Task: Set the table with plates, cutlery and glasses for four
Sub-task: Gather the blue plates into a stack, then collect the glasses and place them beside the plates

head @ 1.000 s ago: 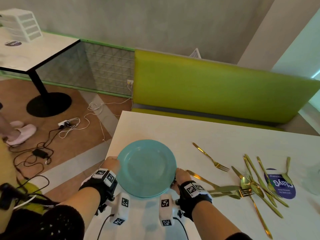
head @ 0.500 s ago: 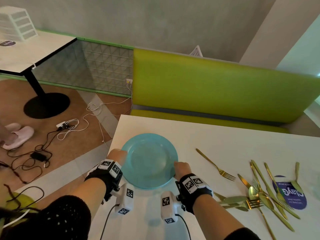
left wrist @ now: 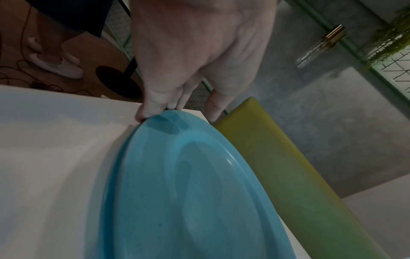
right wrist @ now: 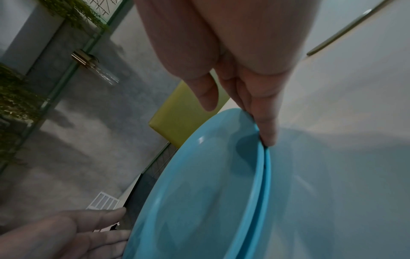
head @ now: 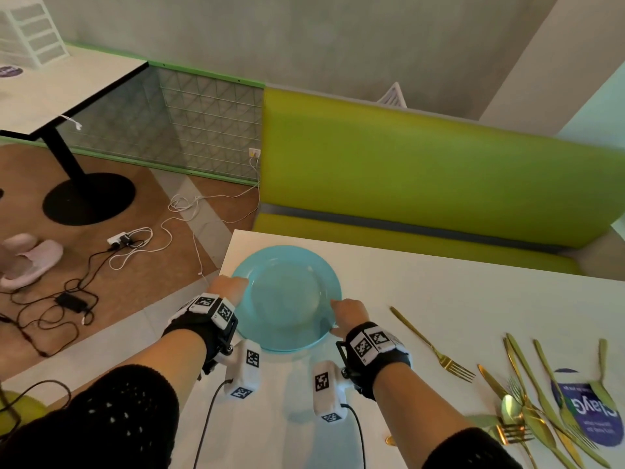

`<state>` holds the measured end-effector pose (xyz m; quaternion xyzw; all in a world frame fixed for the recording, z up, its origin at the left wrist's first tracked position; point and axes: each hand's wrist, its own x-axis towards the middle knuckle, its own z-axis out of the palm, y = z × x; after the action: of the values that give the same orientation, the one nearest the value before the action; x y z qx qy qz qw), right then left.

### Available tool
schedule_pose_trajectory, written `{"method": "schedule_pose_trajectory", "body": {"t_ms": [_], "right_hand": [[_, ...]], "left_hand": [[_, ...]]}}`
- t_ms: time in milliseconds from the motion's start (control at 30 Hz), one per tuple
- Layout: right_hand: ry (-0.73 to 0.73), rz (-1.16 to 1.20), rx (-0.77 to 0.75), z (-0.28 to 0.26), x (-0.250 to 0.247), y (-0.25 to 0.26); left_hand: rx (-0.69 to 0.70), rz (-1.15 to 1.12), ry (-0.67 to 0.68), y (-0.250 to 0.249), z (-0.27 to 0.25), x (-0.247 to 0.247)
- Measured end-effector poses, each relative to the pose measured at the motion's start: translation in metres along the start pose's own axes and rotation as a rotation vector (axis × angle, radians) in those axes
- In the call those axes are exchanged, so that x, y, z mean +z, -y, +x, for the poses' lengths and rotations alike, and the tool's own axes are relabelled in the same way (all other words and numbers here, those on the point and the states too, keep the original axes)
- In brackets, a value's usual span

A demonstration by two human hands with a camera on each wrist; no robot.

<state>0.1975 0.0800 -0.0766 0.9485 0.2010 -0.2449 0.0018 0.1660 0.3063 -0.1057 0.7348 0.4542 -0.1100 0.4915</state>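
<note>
A light blue plate (head: 287, 296) lies flat on the white table (head: 439, 282), close to its far left corner. My left hand (head: 230, 287) touches the plate's left rim with bent fingertips (left wrist: 155, 108); its thumb is off the plate (left wrist: 188, 192). My right hand (head: 348, 314) rests its fingers (right wrist: 266, 126) along the right rim of the plate (right wrist: 199, 192), thumb lifted clear. A single gold fork (head: 433, 346) lies right of the plate. Several gold forks, knives and spoons (head: 541, 401) sit in a loose pile further right.
A green bench (head: 439, 170) runs along the table's far side. The table's left edge is just beside the plate, with cables (head: 67, 299) on the floor below. A purple sticker (head: 588, 411) lies under the cutlery pile. A second table (head: 67, 86) stands at far left.
Both hands carried the plate away from me toward the far left corner and lowered it onto the table. The thumbs have come off the rim.
</note>
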Motion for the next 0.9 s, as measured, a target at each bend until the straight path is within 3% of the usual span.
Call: {"method": "schedule_pose_trajectory", "body": {"t_ms": [233, 467, 667, 900], "right_hand": [[-0.009, 0.357, 0.143, 0.01, -0.001, 0.002], [-0.032, 1.045, 0.389, 0.024, 0.008, 0.003], [0.007, 1.164, 0.414, 0.021, 0.007, 0.005], [-0.001, 1.225, 0.423, 0.009, 0.009, -0.001]], "left_hand": [[-0.013, -0.099, -0.011, -0.004, 0.009, -0.002], [-0.005, -0.201, -0.023, -0.002, 0.011, -0.004], [0.04, -0.301, -0.062, 0.007, 0.015, -0.001], [0.055, -0.292, -0.076, -0.003, -0.017, -0.005]]}}
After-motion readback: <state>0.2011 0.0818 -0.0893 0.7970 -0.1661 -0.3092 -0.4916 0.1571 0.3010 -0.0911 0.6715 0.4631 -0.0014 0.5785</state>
